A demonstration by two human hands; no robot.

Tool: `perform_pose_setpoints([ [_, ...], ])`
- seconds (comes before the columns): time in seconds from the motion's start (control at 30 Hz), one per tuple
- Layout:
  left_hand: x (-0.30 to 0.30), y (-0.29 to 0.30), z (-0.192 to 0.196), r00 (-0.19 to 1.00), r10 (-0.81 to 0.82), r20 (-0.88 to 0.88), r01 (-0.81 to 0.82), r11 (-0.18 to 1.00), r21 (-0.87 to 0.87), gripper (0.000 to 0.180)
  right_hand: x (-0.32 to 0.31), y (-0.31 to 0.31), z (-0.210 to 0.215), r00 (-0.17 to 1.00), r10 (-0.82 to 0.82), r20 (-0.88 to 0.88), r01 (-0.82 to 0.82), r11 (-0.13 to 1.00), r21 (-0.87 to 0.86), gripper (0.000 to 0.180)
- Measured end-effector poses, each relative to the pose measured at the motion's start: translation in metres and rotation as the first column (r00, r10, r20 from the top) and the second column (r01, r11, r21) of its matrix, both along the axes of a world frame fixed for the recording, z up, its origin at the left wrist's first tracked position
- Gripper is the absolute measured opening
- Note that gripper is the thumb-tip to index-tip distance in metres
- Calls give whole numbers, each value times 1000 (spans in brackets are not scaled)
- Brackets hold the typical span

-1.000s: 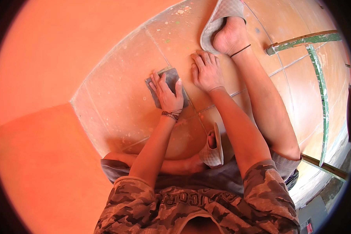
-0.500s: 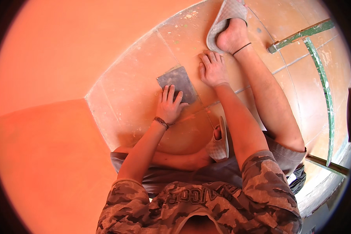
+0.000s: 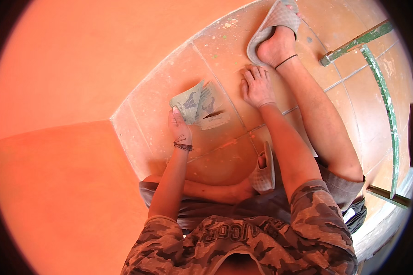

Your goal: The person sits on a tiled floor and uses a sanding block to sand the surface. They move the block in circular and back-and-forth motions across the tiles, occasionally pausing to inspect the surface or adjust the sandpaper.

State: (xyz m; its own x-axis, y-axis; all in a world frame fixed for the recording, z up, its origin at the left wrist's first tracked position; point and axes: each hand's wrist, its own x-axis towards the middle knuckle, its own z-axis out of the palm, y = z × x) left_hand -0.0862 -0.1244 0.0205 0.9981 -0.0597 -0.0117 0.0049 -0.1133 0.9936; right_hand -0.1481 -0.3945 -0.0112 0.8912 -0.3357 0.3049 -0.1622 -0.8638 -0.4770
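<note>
My left hand (image 3: pixel 181 124), with a dark braided band at its wrist, is closed on a sheet of sandpaper (image 3: pixel 186 103). The thumb lies on top, and the pale printed backing faces up; the fingers beneath are hidden. Beside it on the tiles is another pale printed piece of sandpaper (image 3: pixel 214 120) with a dark slit across it. Whether the two pieces are joined, I cannot tell. My right hand (image 3: pixel 259 87) rests on the floor near the slippered heel, fingers slightly bent and apart, holding nothing.
An orange wall (image 3: pixel 87 59) meets the paint-spotted tile floor (image 3: pixel 170 68) at the left and far side. My legs are folded around the work spot, with a grey slipper (image 3: pixel 273 27) on the far foot. At right stands a green, paint-flecked frame (image 3: pixel 382 87).
My left hand has turned over and lifted the sandpaper. Its dark face was up before; now the printed backing shows, with another printed piece beside it. My right hand stays on the floor.
</note>
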Motion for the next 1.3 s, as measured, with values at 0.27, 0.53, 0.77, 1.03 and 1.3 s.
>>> perform_pose_setpoints([
  [0.27,-5,21,-13,995,45,-90,-53,995,-89,37,2,0,0,1000,-4,-6,4,1000,-16,30],
  [0.53,-19,26,-18,998,5,-68,-16,987,-161,46,1,0,0,1000,-11,-14,11,1000,-29,31],
  [0.77,-45,21,-26,999,-37,24,34,993,109,39,0,1,5,1000,-1,-21,0,1000,-28,36],
  [1.03,-71,-5,-33,993,18,113,-42,976,213,37,13,49,35,894,-128,-430,118,992,-49,61],
  [1.3,-86,-21,-12,972,87,-219,-180,875,-450,45,17,107,36,817,-134,-561,258,955,147,63],
])
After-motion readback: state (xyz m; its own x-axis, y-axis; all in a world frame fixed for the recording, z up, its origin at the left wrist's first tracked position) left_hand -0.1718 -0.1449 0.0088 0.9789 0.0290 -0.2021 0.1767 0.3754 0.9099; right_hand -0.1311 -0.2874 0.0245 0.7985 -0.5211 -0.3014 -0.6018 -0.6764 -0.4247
